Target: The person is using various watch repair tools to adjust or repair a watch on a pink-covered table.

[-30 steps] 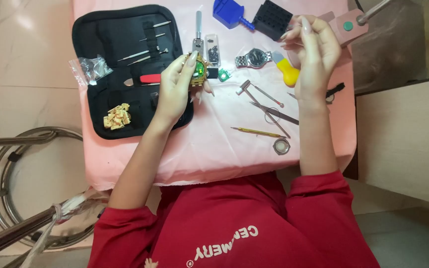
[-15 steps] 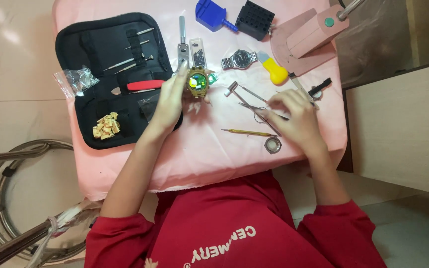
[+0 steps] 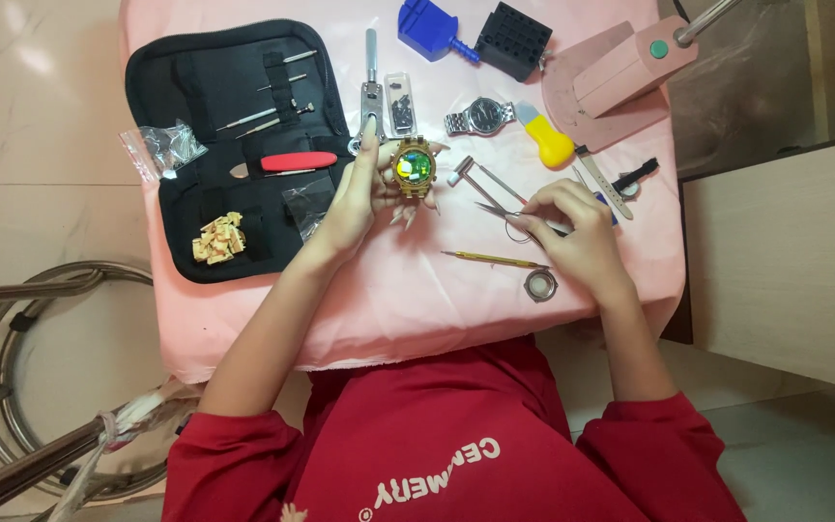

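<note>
My left hand (image 3: 364, 193) holds a gold watch case with a green-yellow face (image 3: 413, 168) over the pink table cover (image 3: 417, 300). My right hand (image 3: 572, 227) rests lower right of it, fingers pinched on thin metal tweezers (image 3: 500, 210) lying on the cover. A small metal hammer (image 3: 471, 176) lies between the two hands. A slim yellow-handled tool (image 3: 495, 258) and a round metal ring (image 3: 539, 284) sit just below my right hand.
An open black tool pouch (image 3: 234, 145) with a red-handled tool lies at left. A silver wristwatch (image 3: 480, 116), yellow-handled knife (image 3: 548, 143), blue tool (image 3: 432, 29), black block (image 3: 512, 39) and pink press (image 3: 620, 72) line the far edge. A wooden cabinet (image 3: 785, 261) stands right.
My right hand came down from the far right corner to the tweezers near the middle. My left hand lifted the gold watch case slightly and turned its face up.
</note>
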